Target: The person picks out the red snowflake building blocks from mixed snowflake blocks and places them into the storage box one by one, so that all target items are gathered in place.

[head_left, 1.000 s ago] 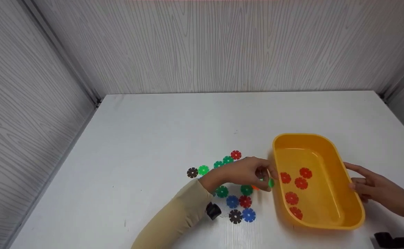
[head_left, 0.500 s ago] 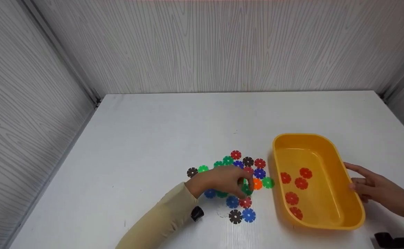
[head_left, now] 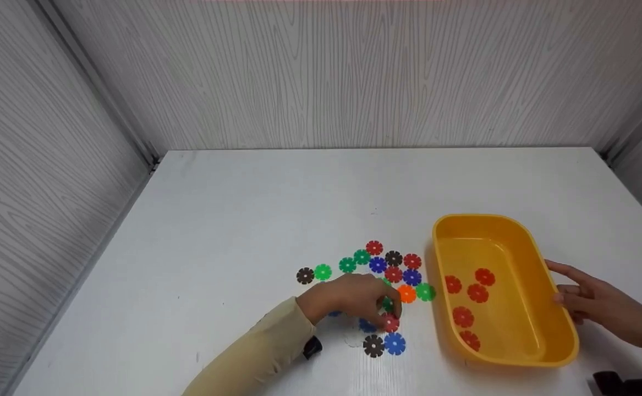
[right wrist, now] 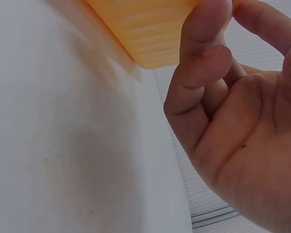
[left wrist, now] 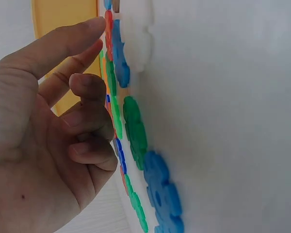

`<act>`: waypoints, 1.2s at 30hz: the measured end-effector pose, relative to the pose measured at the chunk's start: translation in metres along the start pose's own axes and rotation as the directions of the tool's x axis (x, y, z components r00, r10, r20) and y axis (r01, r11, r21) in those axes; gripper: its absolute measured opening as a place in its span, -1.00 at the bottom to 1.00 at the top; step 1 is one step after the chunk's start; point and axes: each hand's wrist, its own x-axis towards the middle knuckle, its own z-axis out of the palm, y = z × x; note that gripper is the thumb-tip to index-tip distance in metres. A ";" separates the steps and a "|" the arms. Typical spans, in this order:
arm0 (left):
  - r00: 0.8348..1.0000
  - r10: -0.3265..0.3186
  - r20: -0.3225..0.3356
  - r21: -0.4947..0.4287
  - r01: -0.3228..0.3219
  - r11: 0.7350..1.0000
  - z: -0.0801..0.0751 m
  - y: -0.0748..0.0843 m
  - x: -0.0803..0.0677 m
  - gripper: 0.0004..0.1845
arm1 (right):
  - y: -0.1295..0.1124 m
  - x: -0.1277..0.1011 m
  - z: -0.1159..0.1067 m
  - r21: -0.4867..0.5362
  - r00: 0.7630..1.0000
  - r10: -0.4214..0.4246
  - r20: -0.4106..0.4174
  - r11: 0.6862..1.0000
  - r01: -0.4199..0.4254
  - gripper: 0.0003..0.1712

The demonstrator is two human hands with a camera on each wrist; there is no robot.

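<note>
From the head view, the left hand hangs over the discs on the table, its fingertips reaching down at a red disc. The right hand rests loose fingers on the side of the yellow tub.

The left wrist view shows loosely curled fingers near the discs, pinching nothing.

The right wrist view shows bent fingers touching the tub.
</note>
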 end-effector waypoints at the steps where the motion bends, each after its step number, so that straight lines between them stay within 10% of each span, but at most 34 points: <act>1: 1.000 0.004 -0.002 0.003 -0.004 1.000 0.000 0.000 0.000 -0.82 | 0.000 0.000 0.000 -0.003 1.000 -0.008 0.000 1.000 0.008 -0.01; 28: 0.992 0.076 -0.100 -0.005 -0.077 0.997 0.003 -0.001 -0.002 -0.88 | -0.001 -0.001 0.001 0.033 1.000 -0.003 0.010 0.999 0.003 -0.01; 36: 0.992 -0.025 -0.126 -0.024 0.022 0.999 0.003 0.000 -0.003 -0.77 | -0.001 0.000 0.001 -0.002 1.000 -0.013 0.011 1.000 0.013 -0.02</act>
